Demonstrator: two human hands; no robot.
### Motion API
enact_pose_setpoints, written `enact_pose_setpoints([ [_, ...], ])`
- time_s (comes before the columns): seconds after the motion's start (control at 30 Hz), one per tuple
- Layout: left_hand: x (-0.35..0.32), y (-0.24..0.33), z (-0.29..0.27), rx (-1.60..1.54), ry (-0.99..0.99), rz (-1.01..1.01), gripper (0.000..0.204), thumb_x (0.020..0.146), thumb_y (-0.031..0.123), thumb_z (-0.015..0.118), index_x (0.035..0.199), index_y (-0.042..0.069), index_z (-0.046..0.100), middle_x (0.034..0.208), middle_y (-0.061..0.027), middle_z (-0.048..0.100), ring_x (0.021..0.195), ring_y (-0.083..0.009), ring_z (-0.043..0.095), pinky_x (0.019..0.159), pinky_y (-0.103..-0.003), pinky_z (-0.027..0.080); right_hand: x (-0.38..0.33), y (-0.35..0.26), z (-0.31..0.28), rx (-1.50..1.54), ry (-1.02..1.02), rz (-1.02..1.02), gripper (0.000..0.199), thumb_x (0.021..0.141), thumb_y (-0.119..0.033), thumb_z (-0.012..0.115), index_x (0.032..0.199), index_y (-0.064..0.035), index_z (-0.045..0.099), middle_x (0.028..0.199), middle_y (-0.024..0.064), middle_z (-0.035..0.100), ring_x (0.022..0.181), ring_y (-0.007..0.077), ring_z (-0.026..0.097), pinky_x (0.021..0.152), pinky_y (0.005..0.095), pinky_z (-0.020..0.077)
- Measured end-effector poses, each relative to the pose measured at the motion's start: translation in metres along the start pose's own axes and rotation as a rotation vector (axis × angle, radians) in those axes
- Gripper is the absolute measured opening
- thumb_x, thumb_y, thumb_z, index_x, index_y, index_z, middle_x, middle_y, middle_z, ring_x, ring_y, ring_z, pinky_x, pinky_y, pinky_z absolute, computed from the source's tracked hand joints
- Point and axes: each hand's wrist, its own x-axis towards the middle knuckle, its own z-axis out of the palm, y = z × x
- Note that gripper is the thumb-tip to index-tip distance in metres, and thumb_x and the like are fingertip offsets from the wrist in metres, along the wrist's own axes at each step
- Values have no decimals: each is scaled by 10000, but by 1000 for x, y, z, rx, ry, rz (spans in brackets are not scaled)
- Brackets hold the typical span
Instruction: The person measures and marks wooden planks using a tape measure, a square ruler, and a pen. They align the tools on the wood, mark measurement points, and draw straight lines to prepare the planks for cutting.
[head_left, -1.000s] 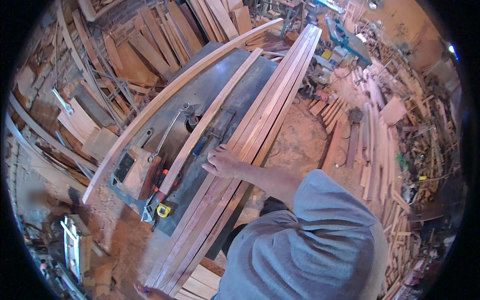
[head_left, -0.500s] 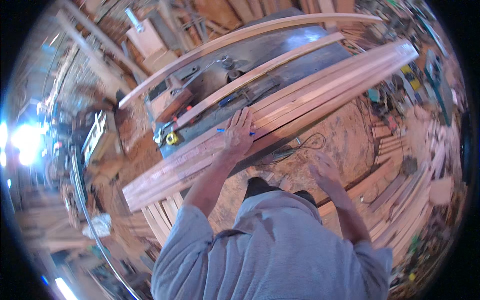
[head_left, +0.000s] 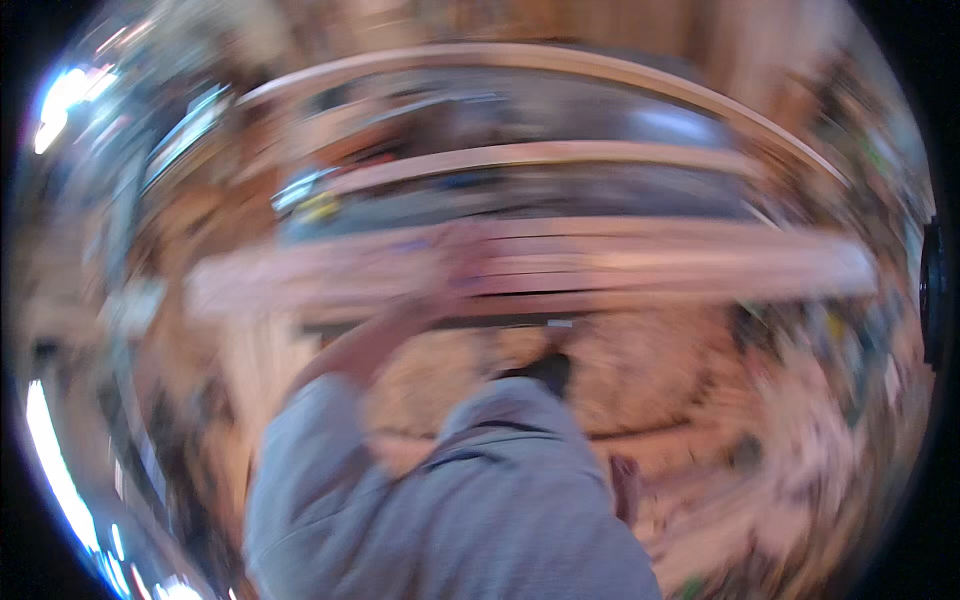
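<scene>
My left hand (head_left: 458, 258) rests on a row of long pinkish-brown wooden planks (head_left: 660, 255) lying side by side across the bench. Motion smears its fingers, so how they are bent does not show. A blue streak (head_left: 408, 245) beside the hand looks like the blue pen seen more sharply a moment ago; whether it is gripped or only lies under the hand is unclear. A blurred reddish-brown patch, probably part of my right hand (head_left: 625, 488), shows low at my right side, next to my grey shirt. Its fingers cannot be made out.
Beyond the planks, a narrow wooden strip (head_left: 560, 153) and a longer one (head_left: 500, 55) lie across the dark bench top (head_left: 600, 118). A yellow object (head_left: 322, 206), perhaps a tape measure, sits at the bench's left. Wood shavings (head_left: 660, 370) cover the floor; blurred timber lies right.
The view has turned, so the planks now run level across it. My right hand has dropped from in front of me to my side. My left hand stays on the planks.
</scene>
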Motion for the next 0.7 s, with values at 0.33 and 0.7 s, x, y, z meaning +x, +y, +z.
enact_pose_setpoints([
  [0.33,13,13,-3,204,-46,-60,480,1073,319,444,1389,-16,580,1481,-188,541,1359,-432,481,1143,-540,341,157,-175,-162,233,267,-271,395,997,-372,656,1055,17,691,996,100,733,954,171,680,854,339,538],
  [0.7,138,33,57,-158,-154,-403,300,1050,197,493,1135,-20,681,1232,-220,666,1198,-394,604,1033,-494,470,317,-199,-420,630,506,-215,408,1006,-417,621,1056,-16,674,1014,70,725,975,168,674,863,313,522],
])
